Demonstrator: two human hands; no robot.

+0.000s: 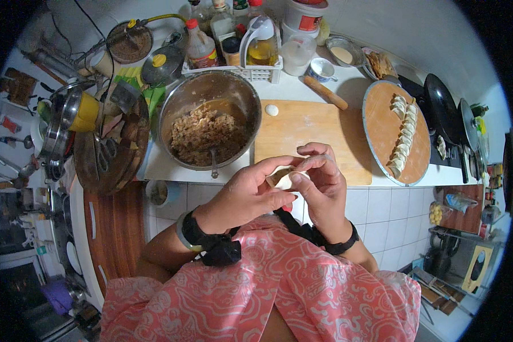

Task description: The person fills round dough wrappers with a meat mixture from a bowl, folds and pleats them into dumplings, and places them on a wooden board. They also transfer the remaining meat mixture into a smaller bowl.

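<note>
A partly folded dumpling wrapper with filling (283,178) is between my two hands, above the near edge of the wooden board. My left hand (256,188) cradles it, and the fingers and thumb of my right hand (322,184) pinch its right side. A small round of dough (272,110) lies at the board's (299,132) top left. Left of the board, a large steel bowl (166,145) holds minced filling (207,132) with a metal spoon (214,164) in it. Folded dumplings (405,137) stand in rows on a round tray (378,124) at the right.
A rolling pin (326,92) lies behind the board. A white basket of bottles (256,75) stands behind the bowl. Scissors (105,154) rest on a round chopping block (111,179) at the left. A black wok (440,107) sits beyond the tray, right.
</note>
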